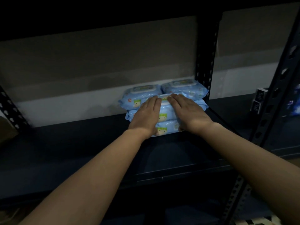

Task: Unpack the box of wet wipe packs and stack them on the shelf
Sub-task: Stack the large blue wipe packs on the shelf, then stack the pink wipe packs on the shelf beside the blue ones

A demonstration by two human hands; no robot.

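Note:
Several light-blue wet wipe packs stand stacked on the dark shelf [81, 143], near its right upright. A front stack of wipe packs [164, 116] sits before two back stacks [183, 88]. My left hand [146, 116] lies flat on the left side of the front stack, fingers straight. My right hand [188, 111] lies flat on its right side, fingers straight and reaching the top pack. Both palms cover much of the front packs. The box is out of view.
A black perforated upright [206, 62] stands just right of the stacks. Another slanted upright [276, 88] is further right, with small dark boxes [258, 101] and blue items [295, 103] beyond. A pale wall lies behind the shelf.

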